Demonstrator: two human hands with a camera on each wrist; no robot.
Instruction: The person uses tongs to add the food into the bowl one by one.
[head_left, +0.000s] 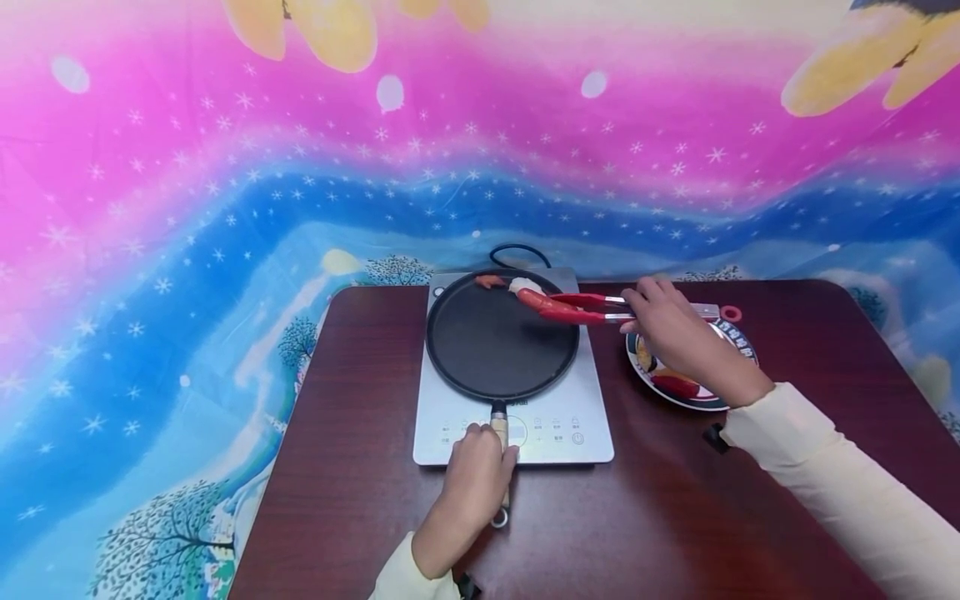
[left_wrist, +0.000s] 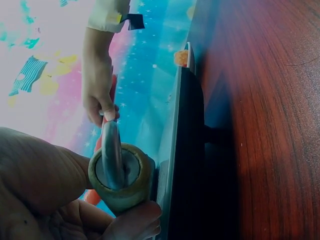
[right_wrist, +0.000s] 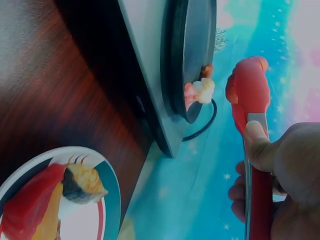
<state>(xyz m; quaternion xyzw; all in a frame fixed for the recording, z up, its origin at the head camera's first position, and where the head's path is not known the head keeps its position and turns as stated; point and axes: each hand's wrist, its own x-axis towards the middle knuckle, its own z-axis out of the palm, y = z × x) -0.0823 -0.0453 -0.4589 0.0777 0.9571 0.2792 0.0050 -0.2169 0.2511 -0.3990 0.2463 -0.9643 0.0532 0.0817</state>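
Observation:
My left hand [head_left: 474, 475] grips the wooden handle [head_left: 499, 427] of a flat black frying pan [head_left: 498, 346]. In the left wrist view, that handle's end [left_wrist: 122, 172] with its metal ring sits between thumb and fingers. My right hand [head_left: 667, 329] holds red-tipped metal tongs [right_wrist: 250, 92] by their arms, with the tips over the pan's far right side. I cannot tell whether anything is between the tips. At the pan's far edge lie an orange-brown food piece [head_left: 491, 282] and a whitish piece [head_left: 525, 285]; the right wrist view shows a pinkish piece [right_wrist: 189, 95] beside the white one.
The pan stands on a silver induction cooker [head_left: 442, 442] with a black cable [head_left: 517, 245] behind. To its right is a patterned plate [head_left: 637, 385] holding a red piece [right_wrist: 35, 200], a yellow piece [right_wrist: 49, 215] and a dark-and-golden piece [right_wrist: 82, 184]. All stand on a dark red-brown table [head_left: 345, 400] before a colourful cloth.

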